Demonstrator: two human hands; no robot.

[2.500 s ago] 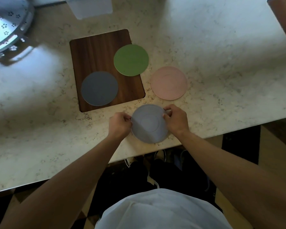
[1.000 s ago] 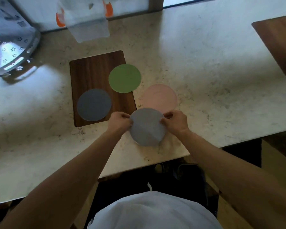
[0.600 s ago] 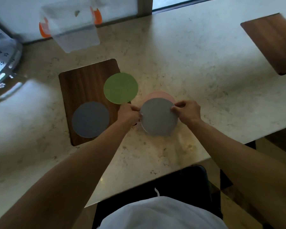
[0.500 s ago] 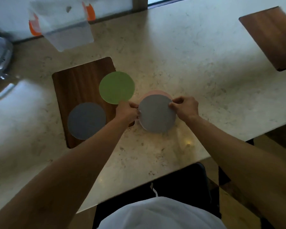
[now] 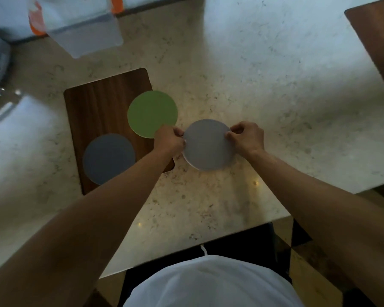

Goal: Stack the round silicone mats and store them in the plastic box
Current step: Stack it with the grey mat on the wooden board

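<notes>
Left hand (image 5: 169, 140), right hand (image 5: 247, 138): pinching grip.

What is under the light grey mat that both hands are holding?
Under the light grey mat, only a thin pale rim of another mat shows at its lower left edge. The rest is covered, so its colour cannot be judged. The left hand and right hand pinch the edges.

Three round mats (image 5: 208, 145) (image 5: 152, 113) (image 5: 108, 158), two wooden boards (image 5: 102, 107) (image 5: 377, 41), one plastic box (image 5: 84, 27).
</notes>
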